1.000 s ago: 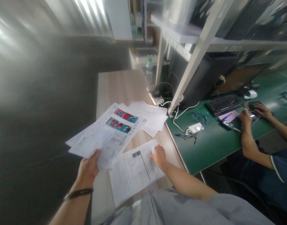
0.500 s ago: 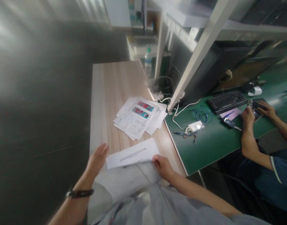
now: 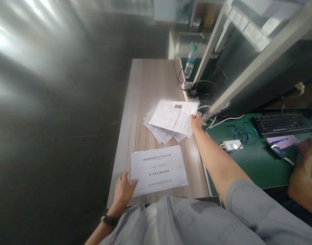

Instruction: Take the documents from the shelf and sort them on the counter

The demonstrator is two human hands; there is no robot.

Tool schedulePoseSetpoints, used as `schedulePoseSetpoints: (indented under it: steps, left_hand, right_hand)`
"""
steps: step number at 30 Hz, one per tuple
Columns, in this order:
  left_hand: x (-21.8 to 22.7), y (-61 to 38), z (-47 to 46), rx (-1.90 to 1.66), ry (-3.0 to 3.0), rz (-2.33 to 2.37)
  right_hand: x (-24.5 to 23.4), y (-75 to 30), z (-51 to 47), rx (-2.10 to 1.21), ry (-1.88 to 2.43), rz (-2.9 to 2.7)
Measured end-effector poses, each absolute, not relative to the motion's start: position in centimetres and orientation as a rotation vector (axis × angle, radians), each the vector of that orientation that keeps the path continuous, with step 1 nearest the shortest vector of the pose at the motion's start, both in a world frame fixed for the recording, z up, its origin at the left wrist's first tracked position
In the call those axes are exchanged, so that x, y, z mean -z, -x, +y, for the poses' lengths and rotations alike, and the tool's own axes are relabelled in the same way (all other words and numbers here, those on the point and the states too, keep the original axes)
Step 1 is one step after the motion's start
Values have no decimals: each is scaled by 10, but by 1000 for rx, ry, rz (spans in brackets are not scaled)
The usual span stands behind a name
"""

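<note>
A printed sheet of paper (image 3: 172, 115) is gripped at its right edge by my right hand (image 3: 196, 122), over a loose pile of papers (image 3: 162, 134). Closer to me lies a squared-up stack of printed papers (image 3: 158, 170) on the wood-grain table (image 3: 140, 78). My left hand (image 3: 124, 189) rests at the left edge of that stack, fingers apart and thumb over the paper. A dark band circles my left wrist.
To the right, a green desk (image 3: 253, 166) holds a keyboard (image 3: 282, 124), a white adapter (image 3: 232, 145) and blue cable (image 3: 244, 134). A water bottle (image 3: 190, 64) stands behind the table's far right corner. A white post (image 3: 235, 83) rises beside the pile. A co-worker's arm (image 3: 305, 170) is at far right.
The paper stack that was tilted up between my hands now lies flat. My right hand has moved forward and holds a sheet over the pile, covering the coloured pictures. The view has shifted left.
</note>
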State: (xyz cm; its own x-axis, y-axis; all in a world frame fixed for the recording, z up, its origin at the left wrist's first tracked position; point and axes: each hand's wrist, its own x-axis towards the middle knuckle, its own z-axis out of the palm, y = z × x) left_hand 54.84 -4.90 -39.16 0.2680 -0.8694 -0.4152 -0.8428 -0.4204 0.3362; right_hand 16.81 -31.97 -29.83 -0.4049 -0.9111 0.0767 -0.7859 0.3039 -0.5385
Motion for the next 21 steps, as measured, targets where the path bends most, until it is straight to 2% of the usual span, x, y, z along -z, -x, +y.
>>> schedulePoseSetpoints:
  steps: [5,12,16,21]
  left_hand:
    - [406,-544,-28,983,-2547,-1603]
    - [414,-556,-37,1204,-2580,-1528]
    - [410,-555,-38,1374,-2520,-1594]
    - [403,-547,-25,1604,-2486,-1532]
  right_hand:
    - [316,-168,-276,479,1524,2360]
    - [363,-202,-111,94,1544,2142]
    - [376,-206,-69,93,1520,2124]
    - [377,-202,-91,228,1577,1989]
